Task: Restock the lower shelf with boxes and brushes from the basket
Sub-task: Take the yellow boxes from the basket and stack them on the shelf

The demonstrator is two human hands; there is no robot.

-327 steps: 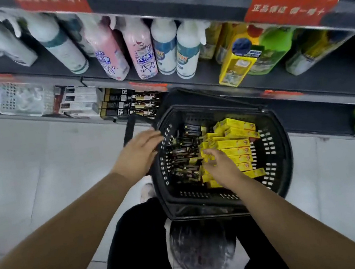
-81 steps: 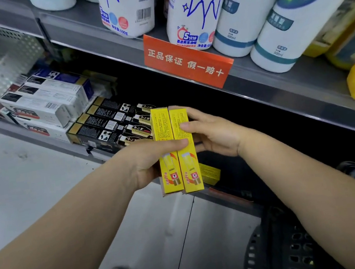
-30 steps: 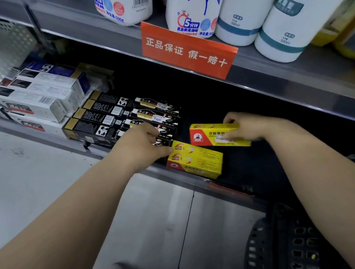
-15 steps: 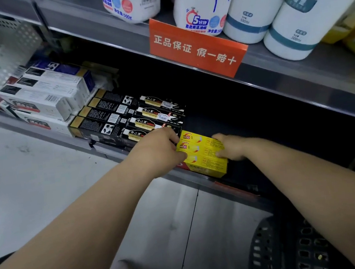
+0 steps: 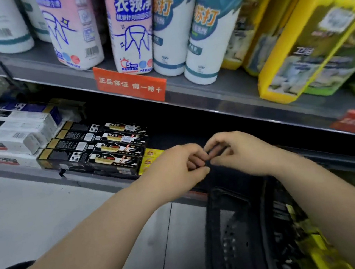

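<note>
Two yellow boxes lie on the dark lower shelf, right beside a block of black boxes. My left hand hovers just in front of the yellow boxes and hides their right part; its fingers are curled in and hold nothing. My right hand is next to it with loosely bent fingers, also holding nothing. The fingertips of both hands nearly meet. The black basket stands at the bottom right, with more yellow boxes inside.
White boxes are stacked at the shelf's left. The shelf above carries tall bottles, yellow-green refill packs and an orange sign on its rim. Grey floor tiles lie below.
Both hands have let go of the yellow boxes, which now rest on the shelf beside the black ones. The hands have drawn back and to the right, and the camera has moved closer.
</note>
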